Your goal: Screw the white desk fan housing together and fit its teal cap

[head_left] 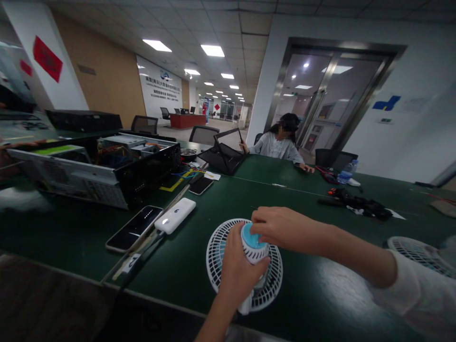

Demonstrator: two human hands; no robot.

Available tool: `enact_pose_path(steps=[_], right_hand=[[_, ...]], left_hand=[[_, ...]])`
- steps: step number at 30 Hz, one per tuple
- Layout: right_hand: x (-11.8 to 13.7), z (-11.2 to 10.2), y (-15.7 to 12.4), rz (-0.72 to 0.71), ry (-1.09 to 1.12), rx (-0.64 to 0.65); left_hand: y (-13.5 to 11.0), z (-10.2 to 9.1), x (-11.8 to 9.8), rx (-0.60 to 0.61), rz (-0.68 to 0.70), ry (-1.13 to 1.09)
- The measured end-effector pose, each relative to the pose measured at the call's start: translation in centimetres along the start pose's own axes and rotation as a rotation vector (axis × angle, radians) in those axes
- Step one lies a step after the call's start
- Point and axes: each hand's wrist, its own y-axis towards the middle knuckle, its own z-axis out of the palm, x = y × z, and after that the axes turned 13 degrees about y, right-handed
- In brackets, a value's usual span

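A small electric fan lies face down on the green table, its round white grille [213, 256] flat against the top. My left hand [237, 266] is closed around the white motor housing [254, 254] that rises from the middle of it. On top of the housing sits a light blue cap [248, 236]. Above this cap is my right hand [276, 223], fingers bent and pinched together, their tips touching the blue surface. Whatever may be between those fingertips is hidden. A thin dark sliver shows just beyond the right knuckles, too small to name.
Left of the fan lie a white power bank [176, 215] with a cable and two phones, one a large phone [134, 228]. An opened computer case [117, 166] stands farther left. Across the table sits a person [280, 145] by a black frame [228, 152]. Another fan grille [416, 251] is at right.
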Motion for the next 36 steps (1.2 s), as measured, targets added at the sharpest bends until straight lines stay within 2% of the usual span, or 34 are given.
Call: enact_pose_path(steps=[3, 5, 8, 12, 16, 18, 19, 22, 24, 27, 30, 34, 36], right_hand=[[0.1, 0.3, 0.6, -0.049, -0.053, -0.020], [0.3, 0.4, 1.0, -0.006, -0.058, -0.012], [1.1, 0.7, 1.5, 0.145, -0.059, -0.009], [2.2, 1.8, 2.0, 0.362, -0.078, -0.079], [2.7, 3.0, 1.6, 0.479, -0.058, -0.158], [2.7, 3.5, 1.2, 0.532, -0.038, -0.210], [2.7, 3.8, 0.9, 0.557, -0.029, -0.234], [2.7, 4.6, 0.4, 0.603, -0.008, -0.294], [2.7, 5.1, 0.0, 0.626, -0.006, -0.335], [2.4, 6.0, -1.0, 0.659, -0.002, -0.395], [1.5, 6.8, -3.1, 0.674, 0.015, -0.444], [-0.1, 8.0, -8.0, 0.687, 0.073, -0.480], [-1.0, 8.6, -11.1, 0.701, 0.185, -0.520]], left_hand=[[0.0, -0.1, -0.1, -0.004, 0.013, 0.000], [0.0, -0.1, -0.1, 0.001, 0.009, -0.001], [0.0, 0.1, -0.2, -0.003, -0.013, 0.006], [-0.1, 0.5, -0.1, -0.028, -0.028, -0.031], [-0.5, -0.4, 1.1, -0.001, -0.039, -0.176], [-0.7, -1.5, 2.7, -0.096, -0.156, -0.164], [-0.7, -2.1, 3.6, -0.146, -0.279, -0.132], [-0.7, -3.4, 6.3, -0.134, -0.463, -0.142], [-0.4, -3.4, 7.3, -0.122, -0.519, -0.194], [-0.2, -2.4, 7.3, -0.066, -0.547, -0.347], [-0.5, -0.6, 5.9, -0.024, -0.560, -0.495], [-1.8, 2.7, 3.3, 0.011, -0.522, -0.618], [-2.1, 4.7, 1.7, 0.050, -0.482, -0.660]])
